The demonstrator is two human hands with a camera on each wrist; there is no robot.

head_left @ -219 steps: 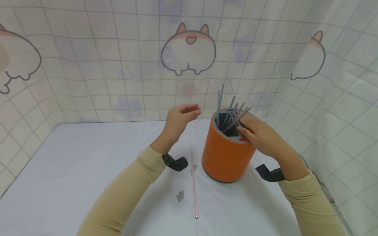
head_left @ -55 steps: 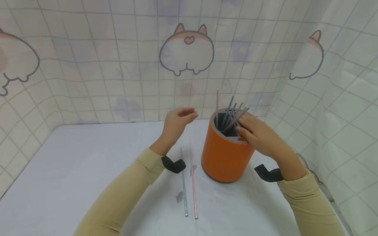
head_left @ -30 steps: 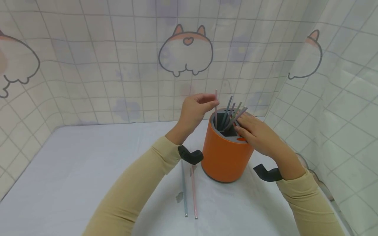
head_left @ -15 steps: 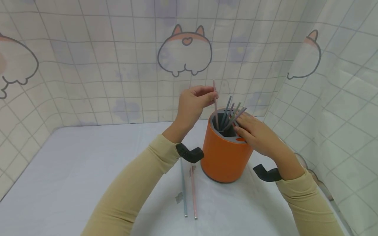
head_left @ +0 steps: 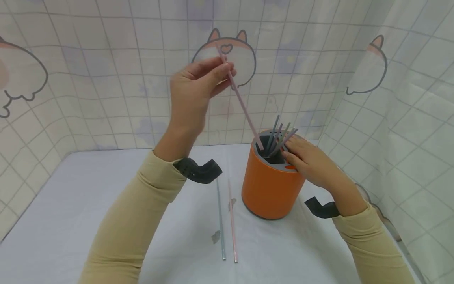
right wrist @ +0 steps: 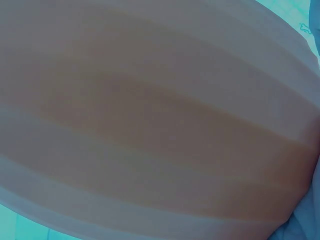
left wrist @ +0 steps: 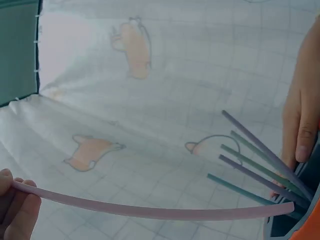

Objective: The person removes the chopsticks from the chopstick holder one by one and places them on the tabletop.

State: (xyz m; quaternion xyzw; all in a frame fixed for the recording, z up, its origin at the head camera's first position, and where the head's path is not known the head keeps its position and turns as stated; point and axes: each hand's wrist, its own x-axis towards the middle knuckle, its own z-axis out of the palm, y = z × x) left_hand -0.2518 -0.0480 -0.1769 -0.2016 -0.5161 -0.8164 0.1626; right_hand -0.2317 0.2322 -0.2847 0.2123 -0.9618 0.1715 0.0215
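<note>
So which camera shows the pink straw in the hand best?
The left wrist view: the pink straw runs whole from fingertips to holder. The head view shows it thinner; the right wrist view shows only blur.

The pink straw [head_left: 242,106] between the fingers [head_left: 213,75] looks like smooth, matt plastic. The orange holder [head_left: 271,189] is matt too. A soft, wrinkled cloth [head_left: 88,205] covers the desk.

My left hand [head_left: 193,92] is raised toward 11 o'clock, forearm almost upright, fingers [head_left: 213,73] and thumb curled in a pinch. My right hand [head_left: 312,163] lies low at 2 o'clock, palm down, fingers straight and relaxed.
</note>
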